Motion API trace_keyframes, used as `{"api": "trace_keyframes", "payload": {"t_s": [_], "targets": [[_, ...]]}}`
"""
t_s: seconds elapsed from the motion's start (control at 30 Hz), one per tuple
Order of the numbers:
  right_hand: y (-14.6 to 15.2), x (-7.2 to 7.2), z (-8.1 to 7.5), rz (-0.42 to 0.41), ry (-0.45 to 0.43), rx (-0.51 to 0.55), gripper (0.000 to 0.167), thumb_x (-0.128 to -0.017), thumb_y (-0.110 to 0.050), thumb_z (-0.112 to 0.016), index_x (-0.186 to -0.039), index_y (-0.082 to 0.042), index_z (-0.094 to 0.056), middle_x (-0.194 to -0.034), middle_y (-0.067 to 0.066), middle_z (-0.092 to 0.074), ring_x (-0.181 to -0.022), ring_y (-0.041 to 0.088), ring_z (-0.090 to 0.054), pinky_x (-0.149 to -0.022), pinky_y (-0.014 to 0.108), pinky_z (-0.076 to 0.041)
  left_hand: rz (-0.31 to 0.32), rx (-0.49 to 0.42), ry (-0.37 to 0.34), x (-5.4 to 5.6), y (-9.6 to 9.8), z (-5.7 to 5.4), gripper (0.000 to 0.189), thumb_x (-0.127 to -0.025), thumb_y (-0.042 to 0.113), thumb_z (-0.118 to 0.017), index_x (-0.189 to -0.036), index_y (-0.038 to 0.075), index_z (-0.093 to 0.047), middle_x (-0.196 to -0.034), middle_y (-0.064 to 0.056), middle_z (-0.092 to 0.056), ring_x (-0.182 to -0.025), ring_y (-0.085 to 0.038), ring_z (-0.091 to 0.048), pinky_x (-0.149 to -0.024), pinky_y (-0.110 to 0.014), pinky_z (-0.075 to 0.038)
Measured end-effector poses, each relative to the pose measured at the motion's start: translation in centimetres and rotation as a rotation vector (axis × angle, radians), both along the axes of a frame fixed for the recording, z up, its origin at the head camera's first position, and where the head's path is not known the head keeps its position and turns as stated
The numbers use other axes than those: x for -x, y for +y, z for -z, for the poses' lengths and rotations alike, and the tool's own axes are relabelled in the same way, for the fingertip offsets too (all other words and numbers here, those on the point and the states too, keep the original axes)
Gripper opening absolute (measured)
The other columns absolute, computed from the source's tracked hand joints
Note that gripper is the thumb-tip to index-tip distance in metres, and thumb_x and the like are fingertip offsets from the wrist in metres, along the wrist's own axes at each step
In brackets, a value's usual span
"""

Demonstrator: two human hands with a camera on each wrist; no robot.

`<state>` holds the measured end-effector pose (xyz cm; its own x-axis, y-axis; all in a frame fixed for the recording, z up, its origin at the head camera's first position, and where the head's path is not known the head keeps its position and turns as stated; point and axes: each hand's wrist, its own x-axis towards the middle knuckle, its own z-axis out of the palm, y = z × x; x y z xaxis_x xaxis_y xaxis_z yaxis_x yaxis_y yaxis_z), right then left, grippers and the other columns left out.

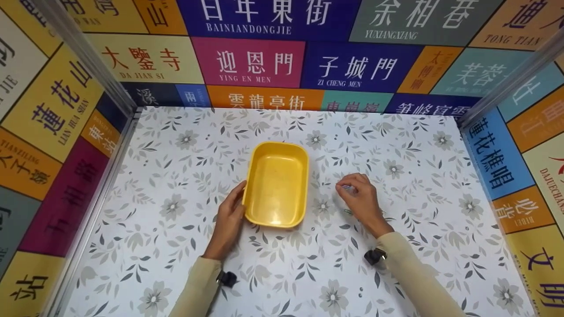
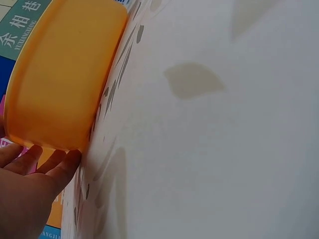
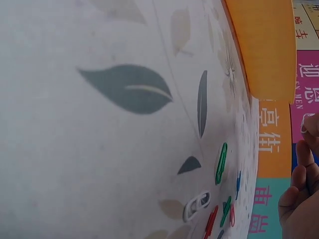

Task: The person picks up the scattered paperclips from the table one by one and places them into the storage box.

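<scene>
A yellow plastic tray (image 1: 276, 222) sits near the middle of the patterned table, its inside bare. My left hand (image 1: 229, 218) is at its left side, the fingertips (image 2: 74, 153) touching the outer wall near the table. To the right of the tray, my right hand (image 1: 362, 200) is raised a little over the table, thumb and forefinger pinching a small white paper clip (image 3: 304, 123). Below that hand lie loose paper clips: a green one (image 3: 221, 163), a white one (image 3: 196, 206), a red one (image 3: 211, 222) and a blue one (image 3: 238, 184). In the head view the hand mostly hides them.
The table (image 1: 145, 246) has a white cover printed with grey flowers and leaves. Upright panels with coloured street-name signs (image 1: 249, 61) close it in at the back, left and right. A dark camera (image 1: 374, 256) is strapped at each wrist.
</scene>
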<state>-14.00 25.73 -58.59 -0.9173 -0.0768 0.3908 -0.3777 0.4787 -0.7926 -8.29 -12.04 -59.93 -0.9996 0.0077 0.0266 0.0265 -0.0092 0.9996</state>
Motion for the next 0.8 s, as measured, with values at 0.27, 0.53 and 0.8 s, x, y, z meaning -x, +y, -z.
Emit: {"api": "trace_keyframes", "payload": {"t_s": [0.27, 0.53, 0.8], "targets": [[-1.3, 0.0, -0.3, -0.026, -0.012, -0.001, 0.003, -0.097, -0.005, -0.083, -0.099, -0.003, -0.084, -0.106, 0.006, -0.074, -0.103, 0.02, -0.06, -0.078, 0.037, -0.048, 0.001, 0.008, -0.007, 0.0, 0.0, 0.1, 0.061, -0.109, -0.004, -0.048, -0.167, 0.014, -0.049, -0.168, -0.009, -0.052, -0.154, -0.028, -0.05, -0.128, -0.036, -0.039], [-2.6, 0.0, -1.2, -0.066, 0.01, -0.002, 0.002, -0.097, -0.006, -0.083, -0.099, -0.006, -0.085, -0.102, 0.001, -0.074, -0.102, 0.022, -0.061, -0.078, 0.027, -0.044, 0.002, 0.02, -0.006, 0.0, -0.2, 0.2, 0.062, -0.108, -0.004, -0.048, -0.167, 0.015, -0.049, -0.168, -0.008, -0.052, -0.154, -0.028, -0.05, -0.128, -0.035, -0.039], [-4.2, 0.4, -1.8, -0.102, 0.016, 0.037, 0.006, -0.095, -0.003, -0.085, -0.1, -0.002, -0.084, -0.099, 0.005, -0.076, -0.093, 0.037, -0.061, -0.076, 0.037, -0.043, -0.008, 0.05, 0.002, 0.0, -0.2, 0.1, 0.061, -0.107, -0.004, -0.05, -0.166, 0.012, -0.049, -0.166, -0.01, -0.054, -0.152, -0.025, -0.052, -0.126, -0.03, -0.04]]}}
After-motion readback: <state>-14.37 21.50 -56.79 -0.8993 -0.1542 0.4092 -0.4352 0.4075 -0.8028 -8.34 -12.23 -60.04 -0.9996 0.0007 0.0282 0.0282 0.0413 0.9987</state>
